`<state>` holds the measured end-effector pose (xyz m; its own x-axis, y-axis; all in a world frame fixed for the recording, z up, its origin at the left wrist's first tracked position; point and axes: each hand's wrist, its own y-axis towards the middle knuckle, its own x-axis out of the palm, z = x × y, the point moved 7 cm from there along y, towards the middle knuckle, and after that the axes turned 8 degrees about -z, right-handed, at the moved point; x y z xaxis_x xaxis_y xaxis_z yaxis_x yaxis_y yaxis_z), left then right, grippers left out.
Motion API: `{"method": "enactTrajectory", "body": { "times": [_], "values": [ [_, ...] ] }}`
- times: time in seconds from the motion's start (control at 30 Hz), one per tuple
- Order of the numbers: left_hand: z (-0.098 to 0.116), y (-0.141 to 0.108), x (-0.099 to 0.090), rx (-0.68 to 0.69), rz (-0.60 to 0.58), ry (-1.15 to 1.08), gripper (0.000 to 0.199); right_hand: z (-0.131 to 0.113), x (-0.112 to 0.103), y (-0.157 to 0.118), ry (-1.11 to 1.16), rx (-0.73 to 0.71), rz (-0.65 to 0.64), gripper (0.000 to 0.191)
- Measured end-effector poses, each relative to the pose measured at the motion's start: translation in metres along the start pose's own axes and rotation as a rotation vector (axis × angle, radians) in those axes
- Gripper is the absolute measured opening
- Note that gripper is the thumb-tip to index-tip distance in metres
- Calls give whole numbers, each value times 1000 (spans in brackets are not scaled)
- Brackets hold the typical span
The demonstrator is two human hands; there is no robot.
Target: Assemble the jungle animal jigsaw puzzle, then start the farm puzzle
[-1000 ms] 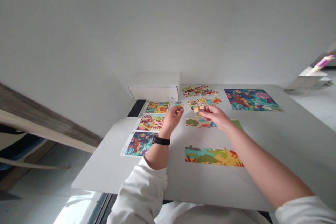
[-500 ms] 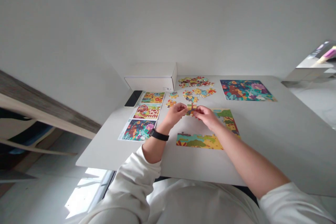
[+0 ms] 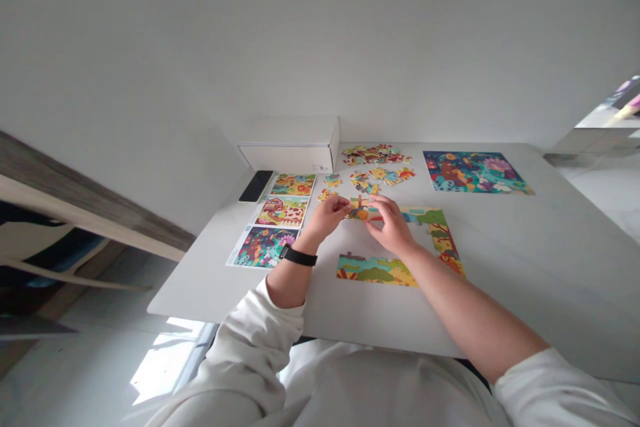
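Note:
Above the table, my left hand (image 3: 330, 215) pinches a small jigsaw puzzle piece (image 3: 359, 208) with yellow, green and brown on it. My right hand (image 3: 393, 225) is just to the right of that piece, thumb and fingers apart, with nothing visible between them. Beneath and around my right hand lies a partly joined puzzle (image 3: 373, 270): a bottom strip, a right side (image 3: 447, 243) and part of a top edge. My right forearm hides some of it. Beyond my hands are several loose pieces (image 3: 365, 182) and joined bits (image 3: 393, 175).
A heap of pieces (image 3: 377, 154) lies near the wall beside a white box (image 3: 290, 147). Three picture cards (image 3: 281, 211) and a phone (image 3: 256, 186) are at the left. A finished dark puzzle (image 3: 477, 172) lies at the back right.
My right hand has let go of the puzzle piece and its fingers have spread. The piece stays in my left hand and appears turned. The view has shifted slightly.

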<state>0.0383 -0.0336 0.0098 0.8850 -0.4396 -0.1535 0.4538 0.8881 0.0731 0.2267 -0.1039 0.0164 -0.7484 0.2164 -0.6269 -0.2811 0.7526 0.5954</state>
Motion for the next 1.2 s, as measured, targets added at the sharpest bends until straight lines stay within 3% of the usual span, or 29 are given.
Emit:
{"method": "enactTrajectory", "body": {
  "times": [0.2,0.33,0.47,0.63,0.9,1.2],
  "values": [
    [-8,2,-3,-60,-20,107,31,2,5,1,-19,10,-60,37],
    [-4,2,-26,-20,161,274,19,8,4,-1,-37,63,-46,31],
    [5,-4,-39,36,261,560,15,9,20,-3,-78,105,-224,32],
    [7,-8,-34,40,195,741,20,1,35,-6,-125,86,-354,34],
    [4,-10,-31,9,146,796,17,-1,38,-6,-147,74,-367,26],
    [1,-8,-18,96,30,822,18,-2,42,-4,-185,62,-378,26]
  ]
}}
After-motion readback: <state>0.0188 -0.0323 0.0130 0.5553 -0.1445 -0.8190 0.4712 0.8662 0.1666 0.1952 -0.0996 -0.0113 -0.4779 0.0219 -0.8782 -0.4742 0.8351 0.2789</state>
